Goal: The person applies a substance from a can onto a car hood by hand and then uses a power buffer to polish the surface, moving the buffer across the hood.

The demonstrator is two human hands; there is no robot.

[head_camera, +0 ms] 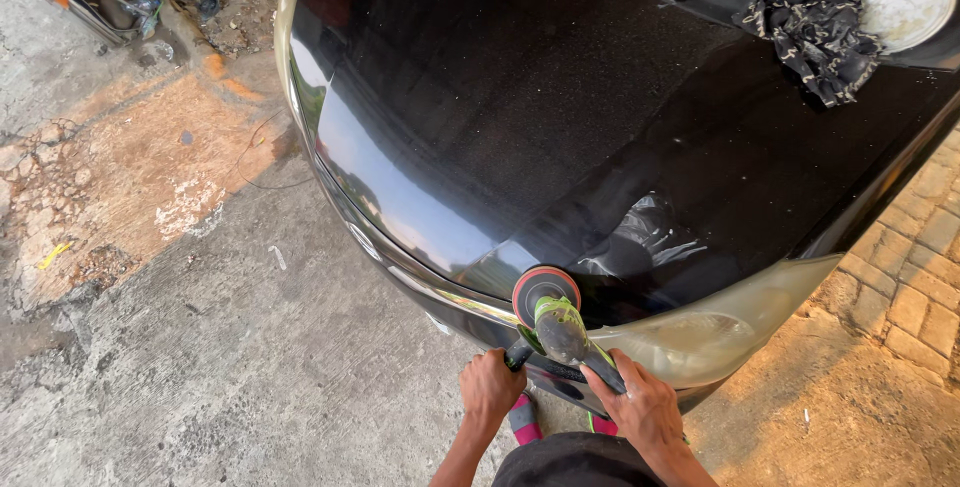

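So both hands grip the green handheld polisher [560, 332]: left hand [489, 387] on the side handle, right hand [645, 409] on the body. Its round red-edged pad [545, 290] sits at the glossy black car hood's [560, 117] front edge; upper hood looks dusty.

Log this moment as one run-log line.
left hand: on side handle | right hand: on polisher body | pad: at front edge of black hood | cloth: lying near windshield
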